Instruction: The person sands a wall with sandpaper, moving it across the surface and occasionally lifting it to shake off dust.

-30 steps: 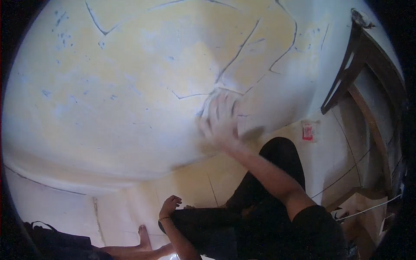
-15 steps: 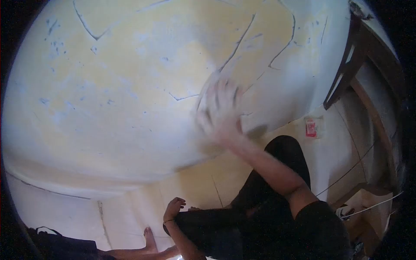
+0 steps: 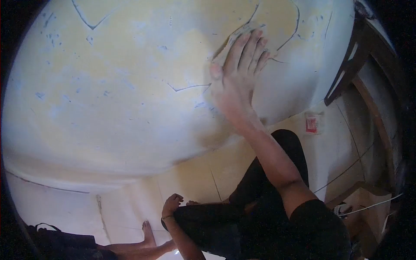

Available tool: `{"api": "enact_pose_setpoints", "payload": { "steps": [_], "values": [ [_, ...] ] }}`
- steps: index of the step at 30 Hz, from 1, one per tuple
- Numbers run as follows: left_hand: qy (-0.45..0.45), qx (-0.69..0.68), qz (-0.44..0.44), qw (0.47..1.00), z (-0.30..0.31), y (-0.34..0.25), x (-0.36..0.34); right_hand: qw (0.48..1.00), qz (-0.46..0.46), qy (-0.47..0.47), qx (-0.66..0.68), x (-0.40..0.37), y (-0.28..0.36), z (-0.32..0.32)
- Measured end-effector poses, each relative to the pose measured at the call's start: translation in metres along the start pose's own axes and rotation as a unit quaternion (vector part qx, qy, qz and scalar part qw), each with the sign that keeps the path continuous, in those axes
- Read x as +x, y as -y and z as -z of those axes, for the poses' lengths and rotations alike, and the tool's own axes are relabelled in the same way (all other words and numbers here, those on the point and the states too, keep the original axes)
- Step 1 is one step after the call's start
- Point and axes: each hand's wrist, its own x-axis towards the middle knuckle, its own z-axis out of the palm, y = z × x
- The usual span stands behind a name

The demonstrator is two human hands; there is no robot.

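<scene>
My right hand [image 3: 240,65] lies flat against a pale cream wall [image 3: 130,73], fingers stretched upward and dusty white. Beneath the palm and fingers, a thin pale sheet [image 3: 225,50], looking like sandpaper, is pressed to the wall; only its edge shows. Dark crack lines and bluish patches mark the wall around it. My left hand [image 3: 174,203] rests by my knee with its fingers loosely bent and apart, and nothing is seen in it. A thin band circles that wrist.
On the tiled floor [image 3: 195,182] by the wall's foot lies a small red-and-white packet [image 3: 311,124]. A dark wooden frame [image 3: 346,65] stands at right, above an open cardboard box [image 3: 364,203]. Another person's bare foot [image 3: 148,234] and a dark bag [image 3: 60,242] are at lower left.
My right hand has moved up and slightly right along the wall, with the sheet under it, and its fingers now lie straighter. My left hand has stayed by my knee.
</scene>
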Motion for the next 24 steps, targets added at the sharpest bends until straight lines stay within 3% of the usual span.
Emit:
{"api": "enact_pose_setpoints", "payload": {
  "steps": [6, 9, 12, 15, 18, 21, 24],
  "values": [
    [0.022, -0.059, 0.014, 0.998, 0.001, -0.022, 0.003, 0.954, 0.058, 0.278, 0.1, -0.106, 0.006, -0.009],
    [0.0, -0.035, -0.003, 0.999, 0.001, -0.002, 0.002, 0.996, -0.01, 0.09, 0.0, -0.029, 0.015, 0.005],
    [-0.008, -0.025, 0.001, 1.0, -0.001, -0.002, -0.003, 0.998, -0.013, 0.058, 0.001, -0.018, 0.012, 0.007],
    [-0.001, -0.059, -0.002, 0.998, -0.005, -0.015, 0.009, 0.972, 0.082, 0.217, 0.044, -0.096, 0.013, -0.005],
    [0.004, -0.041, -0.003, 0.999, 0.008, -0.023, 0.009, 0.969, 0.06, 0.232, 0.066, -0.092, 0.009, -0.004],
    [-0.01, -0.026, 0.002, 1.0, -0.001, -0.012, -0.005, 0.997, -0.024, 0.057, 0.052, -0.016, 0.013, 0.012],
    [-0.001, -0.018, 0.002, 1.0, -0.001, -0.012, 0.001, 0.988, 0.023, 0.151, 0.005, -0.046, 0.013, 0.001]
  ]
}}
